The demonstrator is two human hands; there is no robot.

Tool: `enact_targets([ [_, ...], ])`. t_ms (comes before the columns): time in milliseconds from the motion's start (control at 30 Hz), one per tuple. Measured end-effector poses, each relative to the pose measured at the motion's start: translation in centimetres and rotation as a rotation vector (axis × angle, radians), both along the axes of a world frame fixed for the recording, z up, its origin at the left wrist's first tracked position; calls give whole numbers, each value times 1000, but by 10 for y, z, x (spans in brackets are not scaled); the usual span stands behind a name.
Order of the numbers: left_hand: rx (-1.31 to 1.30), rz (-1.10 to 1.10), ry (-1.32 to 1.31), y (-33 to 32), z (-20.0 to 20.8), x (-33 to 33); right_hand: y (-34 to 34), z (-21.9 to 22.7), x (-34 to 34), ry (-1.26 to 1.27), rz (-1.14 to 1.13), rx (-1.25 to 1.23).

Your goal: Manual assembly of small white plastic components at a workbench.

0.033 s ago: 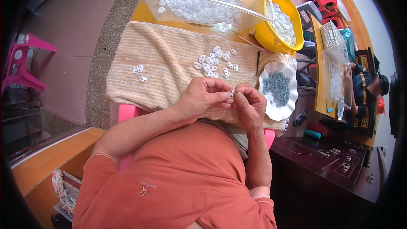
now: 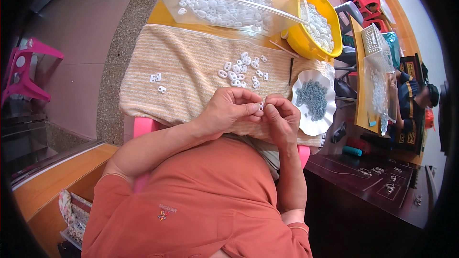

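Low in front of me, above the near edge of a striped towel, my left hand [image 2: 233, 110] pinches a small white plastic piece with two round holes [image 2: 261, 107]. My right hand [image 2: 283, 117] is closed at the right side of that piece, thumb against fingers; whatever lies between those fingertips is too small to make out. Beyond the hands lies a loose heap of similar white two-hole pieces [image 2: 235, 72]. A white wavy-rimmed dish [image 2: 311, 127] of small grey-blue parts [image 2: 312, 96], which look like tiny springs, stands right of my right hand.
Several white pieces [image 2: 156, 78] lie apart at the towel's [image 2: 167, 52] left. A clear bin [image 2: 174, 7] and a yellow basin [image 2: 300, 43], both holding white pieces, stand at the back. Near the basin lies a thin black stick [image 2: 290, 71]. Another person [image 2: 406, 95] sits at the right.
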State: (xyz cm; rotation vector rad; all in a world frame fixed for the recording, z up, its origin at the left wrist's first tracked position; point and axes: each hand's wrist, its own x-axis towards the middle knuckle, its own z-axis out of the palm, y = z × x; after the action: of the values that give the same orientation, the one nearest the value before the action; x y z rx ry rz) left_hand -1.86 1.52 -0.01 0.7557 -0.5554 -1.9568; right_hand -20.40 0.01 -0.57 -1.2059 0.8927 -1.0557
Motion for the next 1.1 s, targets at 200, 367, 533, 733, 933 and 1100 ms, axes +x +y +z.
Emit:
enact_targets([
  [200, 29, 14, 30, 0, -2, 0, 0, -1, 0, -5, 3, 1],
  [367, 53, 29, 46, 0, -3, -1, 0, -2, 0, 6, 14, -2],
  [533, 66, 24, 46, 0, 0, -1, 0, 0, 1, 3, 16, -1],
  [733, 81, 26, 52, 1, -1, -1, -1, 0, -1, 8, 34, 23],
  [933, 59, 36, 31, 2, -1, -2, -2, -5, 0, 52, 36, -69],
  [1100, -12, 53, -32, 5, -2, -3, 3, -3, 2, 64, 11, -19],
])
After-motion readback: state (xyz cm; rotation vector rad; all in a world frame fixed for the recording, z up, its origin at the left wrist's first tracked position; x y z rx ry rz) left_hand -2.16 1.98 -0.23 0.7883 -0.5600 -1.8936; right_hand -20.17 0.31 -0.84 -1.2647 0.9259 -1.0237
